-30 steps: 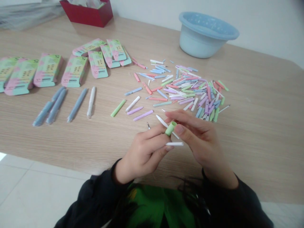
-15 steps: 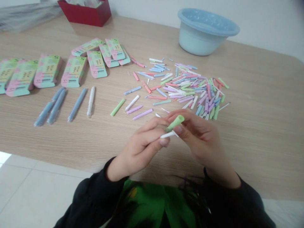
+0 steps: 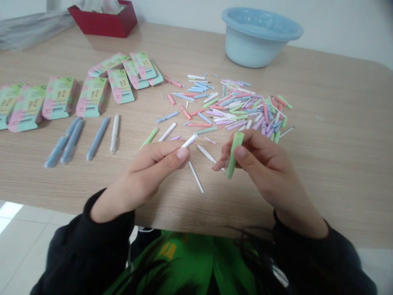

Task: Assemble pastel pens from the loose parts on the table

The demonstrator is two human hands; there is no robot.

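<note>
My left hand [image 3: 153,170] pinches a slim white pen part [image 3: 189,140] between thumb and fingers, its tip pointing up and right. Across a gap, my right hand [image 3: 260,164] grips a light green pen barrel [image 3: 235,155], tilted with its wide end up. On the table between the hands lie a white pen piece [image 3: 206,153] with a pointed end and a thin white stick [image 3: 195,177]. Just beyond my fingers spreads a pile of loose pen parts [image 3: 242,108] in pink, purple, blue, green and white. My left fingers partly cover a purple piece.
Several pastel printed boxes [image 3: 92,97] lie at the left. In front of them are blue capped pens [image 3: 98,138] and a white pen [image 3: 114,134]. A light blue basin [image 3: 254,49] and a red box [image 3: 106,23] stand at the back.
My hands have moved apart, the left one going left with the white pen part, the right keeping the green barrel, now more upright. The view has shifted slightly.
</note>
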